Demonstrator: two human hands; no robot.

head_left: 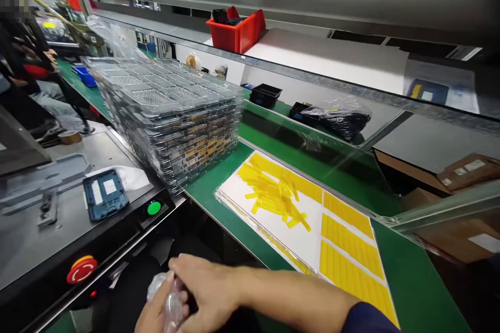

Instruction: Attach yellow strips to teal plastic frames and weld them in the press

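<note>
Low in the head view, my two hands meet in front of my body. My left hand [153, 312] is closed around crumpled clear plastic film [173, 308], which bulges out between thumb and fingers. From the right comes my right hand [213, 283], its fingers bent over the same film and closed on it; a navy sleeve covers that forearm farther up. Whether something is wrapped inside the film cannot be made out. Beyond my hands, a white sheet [289, 234] carries rows of yellow strips [347, 223] and a loose heap of yellow strips [277, 192].
A tall stack of clear trays [167, 99] stands on the green bench [425, 281]. To the left, a machine bed holds a dark blue casing [104, 195], a green button [153, 208] and a red emergency stop [82, 269]. A red bin [234, 34] sits on the shelf.
</note>
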